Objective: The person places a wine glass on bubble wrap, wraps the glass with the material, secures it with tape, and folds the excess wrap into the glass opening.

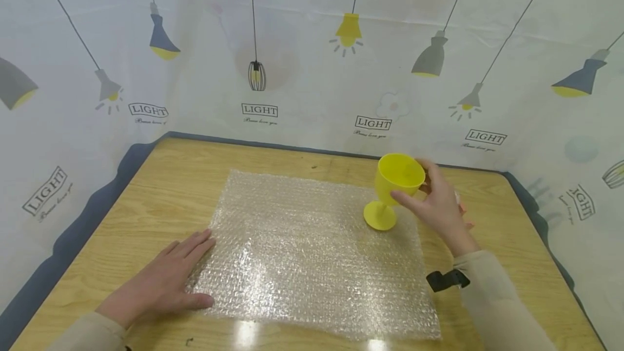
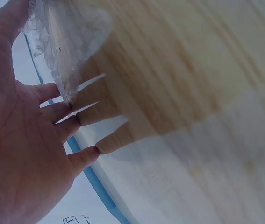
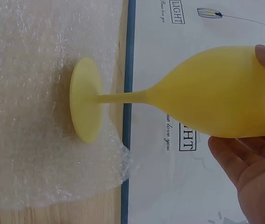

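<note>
A yellow plastic-looking goblet (image 1: 392, 186) is gripped by my right hand (image 1: 436, 205), thumb on the near side of the bowl and fingers round the far side. In the right wrist view, its thin stem (image 3: 123, 97) and round foot (image 3: 86, 100) show, the foot close over the sheet of bubble wrap (image 1: 312, 264). Spread flat on the table, the clear wrap has the goblet over its back right part. My left hand (image 1: 163, 280) lies palm down at the wrap's left edge, with straight, spread fingers touching it.
The wooden table (image 1: 131, 221) is bordered by white cloth walls (image 1: 302, 91) printed with lamps, with a dark blue band along their foot. A small pinkish-orange thing (image 1: 466, 215) shows behind my right wrist, mostly hidden. A black strap (image 1: 446, 280) circles the right sleeve.
</note>
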### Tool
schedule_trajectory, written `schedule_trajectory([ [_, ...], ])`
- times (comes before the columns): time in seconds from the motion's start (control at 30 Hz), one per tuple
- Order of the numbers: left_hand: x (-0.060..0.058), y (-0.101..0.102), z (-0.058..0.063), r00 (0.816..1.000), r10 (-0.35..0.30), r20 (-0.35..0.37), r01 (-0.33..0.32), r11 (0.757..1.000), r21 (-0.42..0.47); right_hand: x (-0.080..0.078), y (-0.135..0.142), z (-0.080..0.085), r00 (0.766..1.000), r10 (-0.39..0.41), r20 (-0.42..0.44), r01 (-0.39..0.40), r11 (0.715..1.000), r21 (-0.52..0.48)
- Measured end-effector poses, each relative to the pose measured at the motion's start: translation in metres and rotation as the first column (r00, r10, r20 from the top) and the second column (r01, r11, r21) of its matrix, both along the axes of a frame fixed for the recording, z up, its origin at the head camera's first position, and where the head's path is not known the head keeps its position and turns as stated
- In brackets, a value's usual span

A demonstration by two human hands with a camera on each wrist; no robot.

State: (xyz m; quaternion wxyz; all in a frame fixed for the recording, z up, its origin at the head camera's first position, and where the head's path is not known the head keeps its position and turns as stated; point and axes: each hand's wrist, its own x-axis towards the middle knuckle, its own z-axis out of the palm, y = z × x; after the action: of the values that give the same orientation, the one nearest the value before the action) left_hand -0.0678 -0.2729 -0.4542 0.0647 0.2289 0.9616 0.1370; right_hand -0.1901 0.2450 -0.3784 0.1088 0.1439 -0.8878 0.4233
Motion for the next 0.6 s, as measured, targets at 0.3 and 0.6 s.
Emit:
schedule_trajectory([
  [0.3, -0.001, 0.001, 0.001, 1.0, 0.001, 0.013, -0.001, 1.0, -0.022, 0.003, -0.008, -0.004, 0.999, 0.037, -0.013, -0.038, 0.998, -0.044],
  [0.6, -0.001, 0.001, 0.003, 1.0, 0.0, 0.021, 0.001, 1.0, -0.021, 0.006, -0.016, -0.005, 0.997, 0.059, -0.049, -0.06, 0.998, -0.033],
])
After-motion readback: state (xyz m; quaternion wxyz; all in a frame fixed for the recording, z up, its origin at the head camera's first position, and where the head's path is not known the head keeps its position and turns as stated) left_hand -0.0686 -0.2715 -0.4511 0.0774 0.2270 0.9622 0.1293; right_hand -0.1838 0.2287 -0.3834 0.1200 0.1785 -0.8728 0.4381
